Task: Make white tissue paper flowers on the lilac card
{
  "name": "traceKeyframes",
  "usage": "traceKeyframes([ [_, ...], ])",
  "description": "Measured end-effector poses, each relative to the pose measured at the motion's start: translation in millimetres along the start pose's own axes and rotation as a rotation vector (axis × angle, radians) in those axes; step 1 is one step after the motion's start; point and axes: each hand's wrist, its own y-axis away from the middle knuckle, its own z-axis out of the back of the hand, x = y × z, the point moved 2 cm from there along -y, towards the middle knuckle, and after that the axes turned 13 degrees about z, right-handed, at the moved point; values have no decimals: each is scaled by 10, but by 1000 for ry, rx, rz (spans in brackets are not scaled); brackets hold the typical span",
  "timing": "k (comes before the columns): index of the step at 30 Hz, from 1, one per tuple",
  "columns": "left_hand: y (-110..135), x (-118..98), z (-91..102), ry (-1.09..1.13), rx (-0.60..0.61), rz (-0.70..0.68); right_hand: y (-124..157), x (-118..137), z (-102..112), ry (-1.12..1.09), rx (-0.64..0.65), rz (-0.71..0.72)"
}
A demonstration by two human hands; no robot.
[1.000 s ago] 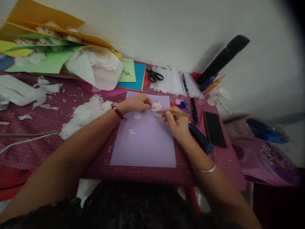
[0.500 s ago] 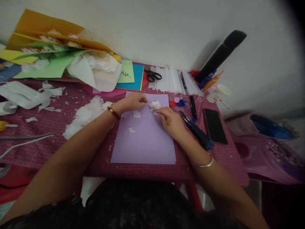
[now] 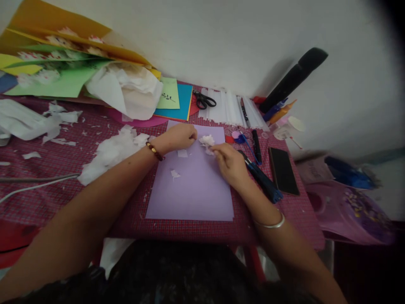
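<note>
A lilac sheet of paper (image 3: pixel 190 194) lies flat on the table before me. Near its top sits a crumpled white paper flower (image 3: pixel 207 139). The fingertips of my right hand (image 3: pixel 232 164) are pinched together at a small white paper piece (image 3: pixel 209 151) just below the flower. My left hand (image 3: pixel 182 136) is closed to the left of the flower, a little apart from it, and what its fingers hold, if anything, is hidden. Two paper scraps, a squarish one (image 3: pixel 182 153) and a torn one (image 3: pixel 175 174), rest on the lilac sheet.
To the left are a heap of white tissue paper (image 3: pixel 106 154) and colored wrapping paper (image 3: pixel 76 80). Black-handled scissors (image 3: pixel 205 100) and white strips (image 3: pixel 225 105) lie at the back. On the right are a blue cutter knife (image 3: pixel 264 182), a black marker (image 3: pixel 257 147) and a phone (image 3: pixel 284 171).
The camera view has shifted slightly. My left hand has moved a little right and its fingers look more curled. My right hand stays by the flower, its fingertips slightly lower.
</note>
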Motion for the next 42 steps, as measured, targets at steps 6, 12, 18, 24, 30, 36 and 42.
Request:
traceKeyframes([
  [6,-24,-4,29,-150,34,18,-19,-266,56,-504,-422,-302],
  [12,77,80,298,66,109,85,-1,-441,-44,-726,-419,-442],
  [18,353,181,288,-21,215,184,-27,-304,-60,-801,-142,-379],
  [24,437,236,58,-29,136,272,-31,-166,-84,-1084,45,-326],
  [30,475,205,84,94,184,291,-31,-458,-30,-796,-423,-410],
  [36,518,300,163,337,205,283,-32,-468,-20,-674,-380,-405],
  [42,441,240,162,254,255,278,-47,-396,29,-831,-382,-465],
])
